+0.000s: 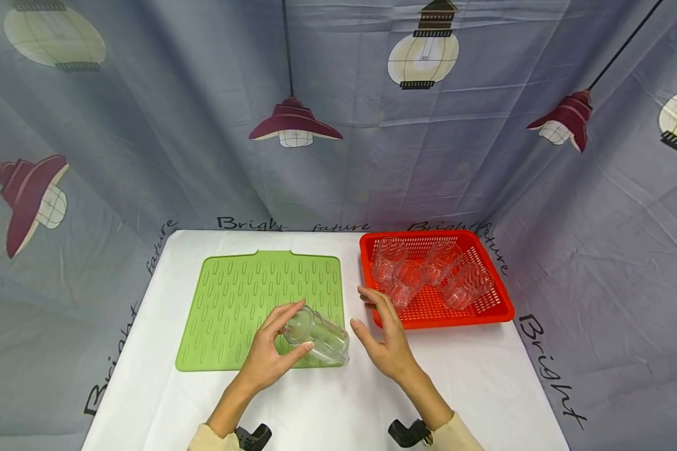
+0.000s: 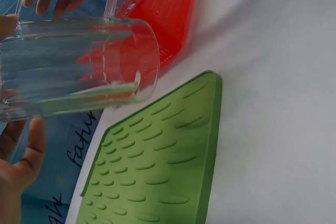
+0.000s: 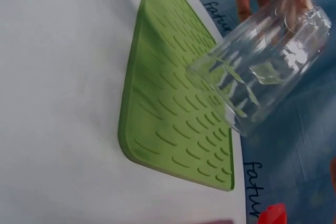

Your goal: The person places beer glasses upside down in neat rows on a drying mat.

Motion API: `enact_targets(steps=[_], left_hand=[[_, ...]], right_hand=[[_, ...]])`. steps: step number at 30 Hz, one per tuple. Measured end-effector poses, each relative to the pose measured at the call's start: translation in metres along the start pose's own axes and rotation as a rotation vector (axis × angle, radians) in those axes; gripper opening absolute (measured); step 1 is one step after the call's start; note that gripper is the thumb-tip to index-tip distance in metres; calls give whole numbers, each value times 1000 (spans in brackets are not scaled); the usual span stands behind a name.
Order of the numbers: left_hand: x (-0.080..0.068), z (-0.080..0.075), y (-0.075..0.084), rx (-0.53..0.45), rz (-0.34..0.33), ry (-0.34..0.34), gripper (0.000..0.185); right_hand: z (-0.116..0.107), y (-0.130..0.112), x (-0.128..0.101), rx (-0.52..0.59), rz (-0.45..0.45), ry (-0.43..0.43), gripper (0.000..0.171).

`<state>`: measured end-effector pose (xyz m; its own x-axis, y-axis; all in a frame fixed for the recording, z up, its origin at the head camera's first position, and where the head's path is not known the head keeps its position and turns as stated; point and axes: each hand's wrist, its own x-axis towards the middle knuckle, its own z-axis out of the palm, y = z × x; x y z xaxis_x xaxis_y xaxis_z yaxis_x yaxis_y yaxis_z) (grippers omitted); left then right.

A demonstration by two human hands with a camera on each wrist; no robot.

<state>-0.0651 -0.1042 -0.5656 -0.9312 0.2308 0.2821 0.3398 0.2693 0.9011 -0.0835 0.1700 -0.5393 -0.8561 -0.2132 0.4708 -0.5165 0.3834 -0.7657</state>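
Note:
A clear glass mug [image 1: 324,338] is tilted on its side above the near right corner of a green ribbed mat [image 1: 259,307]. My left hand [image 1: 271,351] grips the mug at one end, thumb and fingers on opposite sides. The handle of the mug [image 2: 79,66] shows in the left wrist view, where my left hand [image 2: 18,166] is partly cut off. My right hand [image 1: 389,344] holds nothing; its fingers are extended between the mug and a red basket [image 1: 429,322]. Several clear glasses [image 1: 409,282] lie in that basket.
A white-covered table [image 1: 372,407] carries the mat on the left and the basket at the right. Behind and beside it hangs a grey-blue curtain [image 1: 338,175] printed with lamps. Dark wrist devices [image 1: 409,432] sit near both cuffs.

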Motion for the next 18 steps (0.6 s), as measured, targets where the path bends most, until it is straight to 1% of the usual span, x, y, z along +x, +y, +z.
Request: enact_targets(steps=[3, 6, 10, 18], left_hand=[[0, 0, 0, 13, 1, 17, 77], [1, -1, -1, 22, 16, 28, 75], [0, -2, -3, 30, 33, 37, 74], [0, -4, -3, 52, 26, 52, 76]], right_hand=[[0, -1, 0, -2, 17, -4, 63], [-1, -2, 0, -5, 30, -7, 62], [-1, -1, -1, -6, 30, -6, 63], [1, 2, -2, 13, 21, -2, 64]])
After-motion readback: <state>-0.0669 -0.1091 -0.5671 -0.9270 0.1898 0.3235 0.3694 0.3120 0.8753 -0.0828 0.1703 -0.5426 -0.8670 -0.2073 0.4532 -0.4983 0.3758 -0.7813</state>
